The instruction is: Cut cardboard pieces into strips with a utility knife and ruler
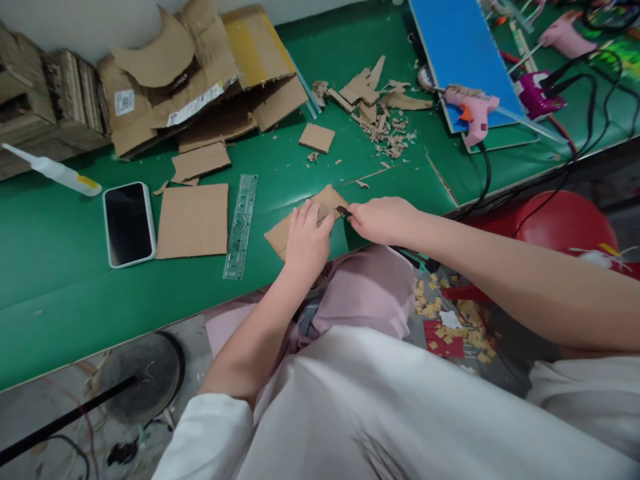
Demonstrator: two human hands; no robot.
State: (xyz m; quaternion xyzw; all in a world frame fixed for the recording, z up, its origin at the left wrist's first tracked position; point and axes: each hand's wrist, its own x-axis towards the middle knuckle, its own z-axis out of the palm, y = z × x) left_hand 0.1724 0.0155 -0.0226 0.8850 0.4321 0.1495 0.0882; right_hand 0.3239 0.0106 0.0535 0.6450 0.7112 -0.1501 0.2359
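While a cardboard piece (281,233) lies beneath the parted fingers of the left hand (306,235), the right hand's (381,219) fingers clamp a dark-bladed tool (343,211) at its edge. Likely light, stiff yet creasable, the cardboard is best pressed flat mid-panel.

Ok so on the counter (60,293), the phone (129,225) sat over to the left, a cardboard square (193,221) just right of it, then the ruler (241,227) right of that. Further right, near the front edge, a cardboard piece (279,235) was under the left hand (307,239). Behind that lay a small offcut (317,137), with a scrap pile (373,100) further back and right. A glue gun (473,107) lay across the edge of a board (460,47), back right.
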